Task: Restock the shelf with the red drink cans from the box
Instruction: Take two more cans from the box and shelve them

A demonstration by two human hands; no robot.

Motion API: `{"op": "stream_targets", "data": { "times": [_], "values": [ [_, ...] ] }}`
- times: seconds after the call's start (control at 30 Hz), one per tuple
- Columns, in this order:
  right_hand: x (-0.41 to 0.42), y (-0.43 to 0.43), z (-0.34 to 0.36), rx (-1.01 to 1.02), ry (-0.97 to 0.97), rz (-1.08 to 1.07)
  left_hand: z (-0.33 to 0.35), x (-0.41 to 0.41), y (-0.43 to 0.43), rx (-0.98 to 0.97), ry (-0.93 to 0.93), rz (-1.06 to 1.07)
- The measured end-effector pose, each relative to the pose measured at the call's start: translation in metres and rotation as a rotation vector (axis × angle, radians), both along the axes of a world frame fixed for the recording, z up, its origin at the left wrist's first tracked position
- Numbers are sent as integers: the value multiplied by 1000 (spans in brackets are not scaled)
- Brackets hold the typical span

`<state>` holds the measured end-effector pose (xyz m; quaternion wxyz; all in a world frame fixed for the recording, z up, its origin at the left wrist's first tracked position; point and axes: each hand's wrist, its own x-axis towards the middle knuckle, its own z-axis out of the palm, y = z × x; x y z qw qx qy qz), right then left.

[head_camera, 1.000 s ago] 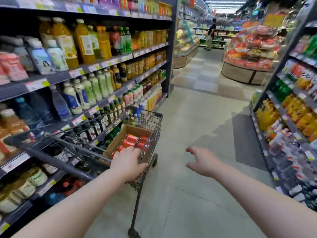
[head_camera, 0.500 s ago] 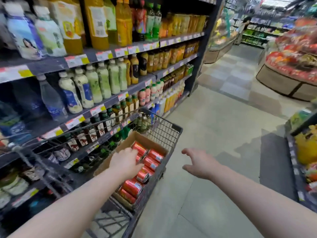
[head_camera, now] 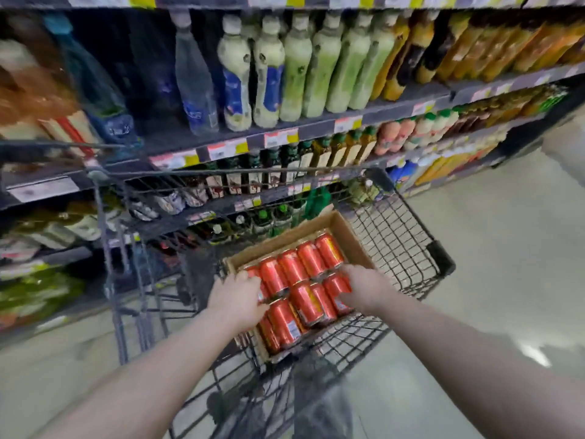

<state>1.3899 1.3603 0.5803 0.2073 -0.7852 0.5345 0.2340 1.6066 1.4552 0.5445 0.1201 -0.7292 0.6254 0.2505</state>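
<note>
Red cans [head_camera: 302, 280] in a brown box [head_camera: 346, 231], dark wire cart [head_camera: 411, 236].

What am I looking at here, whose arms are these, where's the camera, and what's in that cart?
There is no machine here. A person wears one wide-angle camera on the head, looking forward and down, so the two bare arms are the wearer's own. The left hand and right hand reach into a cardboard box that sits in a wire shopping cart. The box holds red drink cans lying on their sides in rows. Each hand's fingers curl round one can, though motion blur softens the detail. Behind the cart stands a store shelf lined with drink bottles and price tags.
</note>
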Motion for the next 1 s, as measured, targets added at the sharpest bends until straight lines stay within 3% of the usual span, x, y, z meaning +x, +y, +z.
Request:
{"op": "stream_targets", "data": {
  "times": [0.2,0.43,0.67,0.77,0.87,1.0],
  "values": [
    [5,-39,-80,164,34,131,-45,-22,-16,134,49,173],
    [1,-63,-173,389,65,87,-120,-61,-21,338,243,459],
    [6,-65,-234,559,-102,-170,-183,-80,-20,314,538,1039],
    [10,-62,-248,536,-155,-214,-205,-86,-22,301,648,1238],
    [15,-53,-257,436,-65,-196,-219,-94,-24,236,741,1384],
    [19,-45,-261,398,-67,-208,-224,-106,-27,212,583,1438]
  ]
}}
